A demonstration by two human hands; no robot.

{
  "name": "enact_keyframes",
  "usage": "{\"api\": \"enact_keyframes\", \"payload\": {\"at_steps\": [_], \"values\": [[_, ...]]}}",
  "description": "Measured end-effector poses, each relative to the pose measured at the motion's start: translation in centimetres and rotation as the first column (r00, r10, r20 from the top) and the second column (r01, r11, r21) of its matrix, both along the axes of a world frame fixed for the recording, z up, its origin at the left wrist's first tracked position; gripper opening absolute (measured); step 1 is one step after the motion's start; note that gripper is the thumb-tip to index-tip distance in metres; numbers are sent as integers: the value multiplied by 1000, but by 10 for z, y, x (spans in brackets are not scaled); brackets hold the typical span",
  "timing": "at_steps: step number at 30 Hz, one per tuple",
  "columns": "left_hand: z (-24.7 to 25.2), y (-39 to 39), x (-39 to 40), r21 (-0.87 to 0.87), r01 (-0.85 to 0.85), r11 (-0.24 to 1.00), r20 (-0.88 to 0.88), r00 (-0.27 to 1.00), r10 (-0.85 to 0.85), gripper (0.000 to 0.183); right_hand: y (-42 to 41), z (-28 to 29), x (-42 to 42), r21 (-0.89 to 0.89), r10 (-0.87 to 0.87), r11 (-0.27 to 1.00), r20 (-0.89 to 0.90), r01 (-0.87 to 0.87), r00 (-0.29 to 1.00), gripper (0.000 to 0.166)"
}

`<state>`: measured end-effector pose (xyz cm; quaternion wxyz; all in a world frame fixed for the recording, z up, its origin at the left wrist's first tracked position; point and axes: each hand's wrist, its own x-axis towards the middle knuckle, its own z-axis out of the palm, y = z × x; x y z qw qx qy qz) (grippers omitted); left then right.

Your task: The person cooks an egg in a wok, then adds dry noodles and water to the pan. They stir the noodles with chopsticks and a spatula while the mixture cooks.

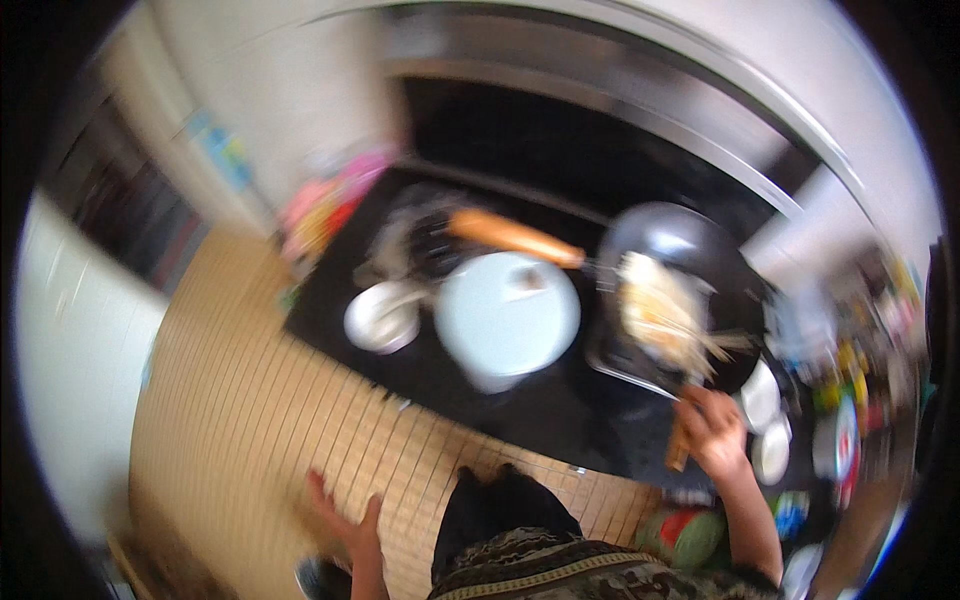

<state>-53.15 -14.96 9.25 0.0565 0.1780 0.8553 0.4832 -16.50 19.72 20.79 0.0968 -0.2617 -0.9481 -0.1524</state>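
My right hand (712, 431) grips a wooden handle (677, 448) at the front edge of a black wok (675, 229). The handle seems to belong to a wide, flat metal tool, perhaps a cleaver; blur hides its exact shape. Pale thin strips of food (664, 307) lie in a heap over the wok, some sticking out toward the hand. Pointing left from the wok is its orange wooden handle (517, 236). My left hand (341, 514) hangs low over the floor with fingers apart, holding nothing.
A pale round plate or lid (506, 322) and a white bowl with a utensil (382, 319) stand on the black counter (442, 390). White dishes (761, 397) sit right of the wok. Colourful bags (330, 202) are at the left. Below right lies a green round object (682, 534).
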Motion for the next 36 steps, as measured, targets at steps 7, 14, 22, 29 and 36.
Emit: {"api": "enact_keyframes", "payload": {"at_steps": [7,14,22,29,36], "values": [[-14,-65,18,57,-99,993,-63,993,102,102,-31,87,-60,369,232,928,-460,-54,857,28],[4,-194,9,-85,-296,952,-101,953,287,97,-170,68,-241,178,661,711,-499,-680,560,13],[14,-412,-31,-165,-765,622,-238,643,728,92,-349,27,-445,-260,811,397,-349,-880,469,43],[-48,-522,-91,-441,-775,452,-192,574,796,85,-411,2,-598,-305,892,367,-151,-879,426,26],[-162,-559,-44,-637,-770,-30,244,-238,940,86,-461,19,-834,-331,925,273,-166,-903,341,18]]}}
